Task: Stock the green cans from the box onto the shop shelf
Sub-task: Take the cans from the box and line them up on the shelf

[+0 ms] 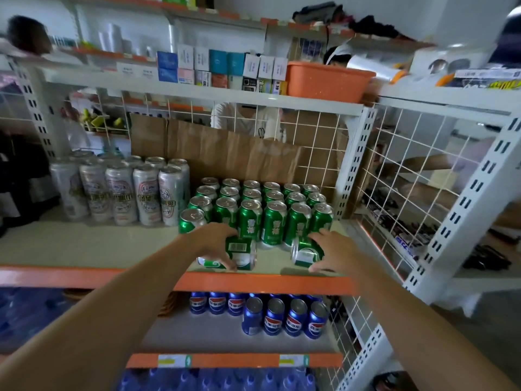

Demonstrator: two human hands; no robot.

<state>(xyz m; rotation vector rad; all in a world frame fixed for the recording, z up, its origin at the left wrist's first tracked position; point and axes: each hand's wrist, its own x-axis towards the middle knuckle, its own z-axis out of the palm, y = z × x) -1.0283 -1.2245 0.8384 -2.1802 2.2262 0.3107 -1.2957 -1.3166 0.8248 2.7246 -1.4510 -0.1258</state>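
Note:
Several green cans (251, 210) stand upright in rows on the middle shelf (84, 244), right of centre. My left hand (217, 244) grips a green can (241, 253) tipped on its side, just above the shelf's orange front edge. My right hand (332, 249) grips another green can (306, 253), also tilted, with its top facing left. Both held cans hang in front of the first row. The box is not in view.
Tall silver cans (121, 190) stand to the left of the green ones. Blue cans (284, 317) fill the shelf below. A white wire grid (408, 179) closes the right side. An orange basin (327, 80) sits on the upper shelf. A person stands behind the rack.

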